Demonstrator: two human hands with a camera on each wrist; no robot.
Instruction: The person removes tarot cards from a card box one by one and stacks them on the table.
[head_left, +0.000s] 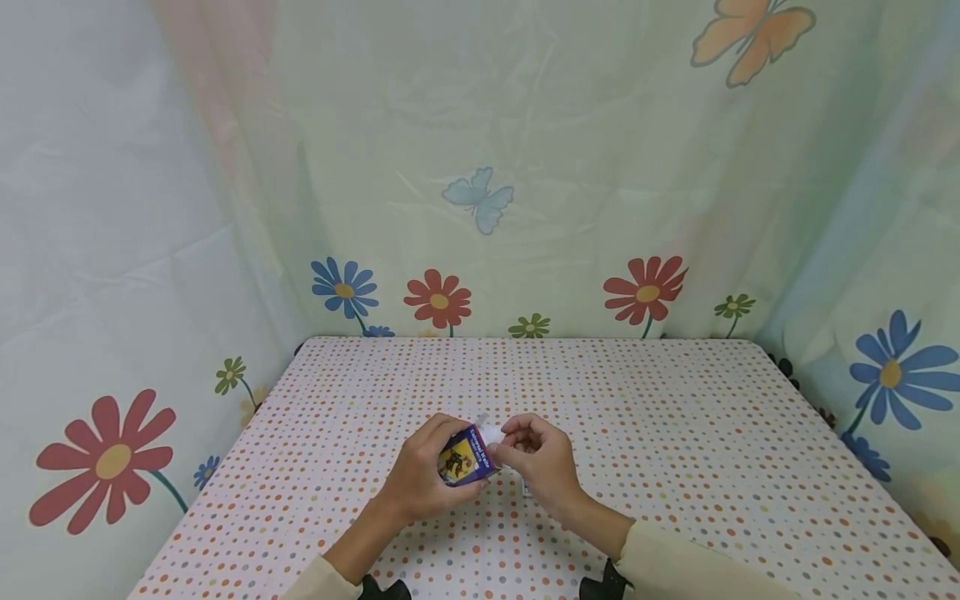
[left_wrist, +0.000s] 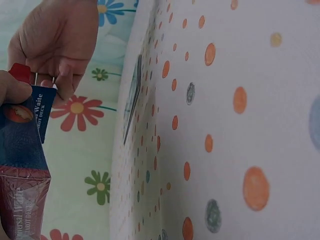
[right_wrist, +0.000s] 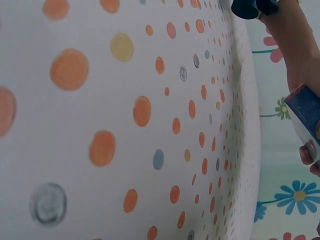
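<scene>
My left hand [head_left: 423,471] grips a small blue and purple tarot deck box [head_left: 463,458] with a yellow picture on its front. In the left wrist view, lettering on the box [left_wrist: 42,115] reads partly "Waite Tarot Deck", and a red flap [left_wrist: 20,72] stands out at its end. A thin white piece [head_left: 491,435] shows at that end, where the curled fingers and thumb of my right hand [head_left: 546,467] pinch it. Whether it is a flap or wrapping I cannot tell. The right wrist view catches only a corner of the box [right_wrist: 305,107].
A flat thin item [left_wrist: 132,100] lies on the table beneath the hands, mostly hidden by the right hand in the head view. The dotted tablecloth [head_left: 675,433] covers the table. Flowered curtains [head_left: 570,167] hang around its back and sides.
</scene>
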